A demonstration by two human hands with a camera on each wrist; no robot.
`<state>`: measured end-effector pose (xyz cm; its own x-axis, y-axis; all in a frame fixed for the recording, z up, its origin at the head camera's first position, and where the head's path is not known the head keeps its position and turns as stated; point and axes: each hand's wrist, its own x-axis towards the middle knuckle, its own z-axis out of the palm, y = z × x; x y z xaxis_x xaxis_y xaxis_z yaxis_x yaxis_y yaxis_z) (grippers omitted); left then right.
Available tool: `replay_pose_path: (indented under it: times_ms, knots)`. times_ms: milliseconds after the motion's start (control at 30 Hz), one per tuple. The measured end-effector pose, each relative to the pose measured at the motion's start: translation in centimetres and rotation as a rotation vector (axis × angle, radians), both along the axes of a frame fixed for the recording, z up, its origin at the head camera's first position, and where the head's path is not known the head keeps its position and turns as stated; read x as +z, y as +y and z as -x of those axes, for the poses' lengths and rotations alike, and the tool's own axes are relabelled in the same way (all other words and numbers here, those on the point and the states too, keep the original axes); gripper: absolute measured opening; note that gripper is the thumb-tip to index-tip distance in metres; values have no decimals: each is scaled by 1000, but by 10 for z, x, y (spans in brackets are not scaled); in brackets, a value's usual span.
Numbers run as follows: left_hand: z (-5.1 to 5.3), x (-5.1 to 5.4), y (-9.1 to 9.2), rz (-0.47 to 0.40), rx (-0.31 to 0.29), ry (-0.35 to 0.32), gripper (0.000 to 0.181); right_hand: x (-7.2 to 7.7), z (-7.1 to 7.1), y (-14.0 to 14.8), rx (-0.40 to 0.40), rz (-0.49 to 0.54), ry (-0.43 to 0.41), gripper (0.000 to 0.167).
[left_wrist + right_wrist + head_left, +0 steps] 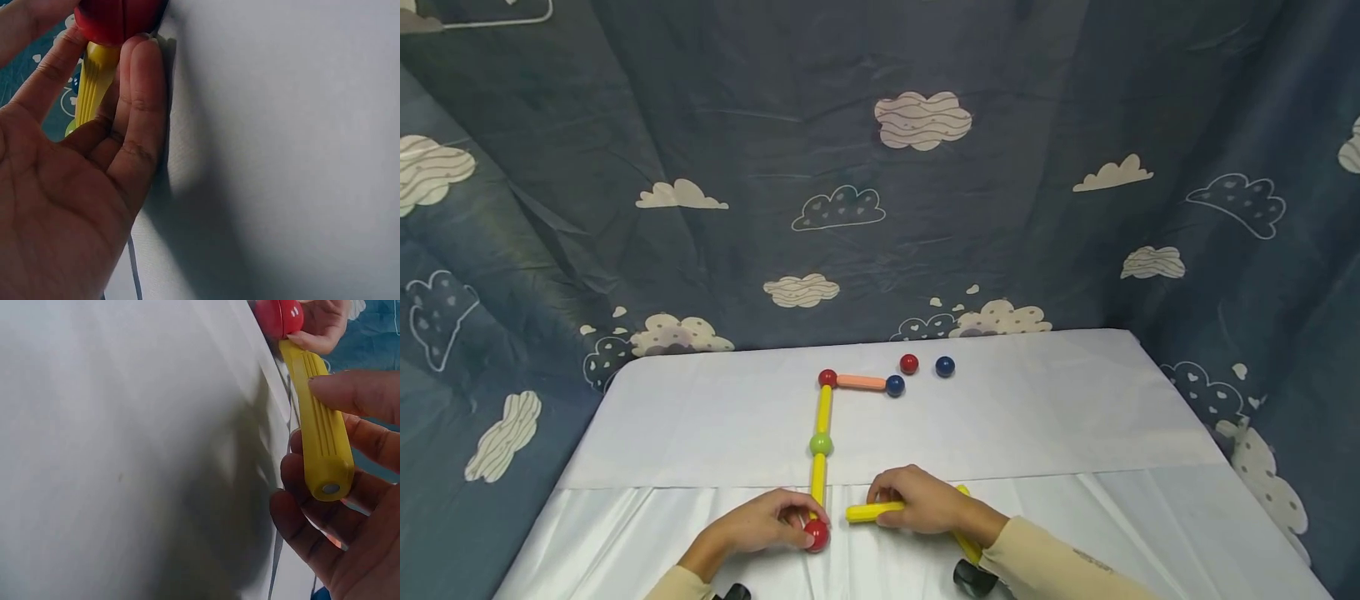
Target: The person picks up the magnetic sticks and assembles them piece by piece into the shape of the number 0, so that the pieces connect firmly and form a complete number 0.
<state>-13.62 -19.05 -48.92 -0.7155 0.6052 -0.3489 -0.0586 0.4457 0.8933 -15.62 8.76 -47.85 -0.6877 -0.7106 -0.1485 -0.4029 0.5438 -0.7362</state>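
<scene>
In the head view the left hand (769, 522) pinches a red ball (817, 536) at the near end of a yellow rod (818, 479). That rod runs up to a green ball (822, 443), and a second yellow rod (824, 408) joins it to another red ball (827, 378). The right hand (921, 502) grips a loose yellow rod (868, 512) pointing left, its tip a little apart from the near red ball. The right wrist view shows that rod (325, 425) between thumb and fingers, a metal disc on its end.
An orange rod (861, 382) links the far red ball to a blue ball (895, 385). Loose red (909, 363) and blue (945, 367) balls lie behind it. Another yellow rod (967, 546) lies partly under the right forearm. Dark patterned cloth (850, 258) hangs behind the white table (1060, 408).
</scene>
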Motion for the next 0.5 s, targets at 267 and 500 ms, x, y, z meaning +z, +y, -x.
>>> replay_pose_path:
  times_ms: [267, 500]
  knots:
    - [1, -1, 1, -5, 12, 3, 24, 3, -1, -12, 14, -56, 7, 13]
    - [1, -1, -2, -35, -16, 6, 25, 4, -3, -19, 63, -64, 11, 12]
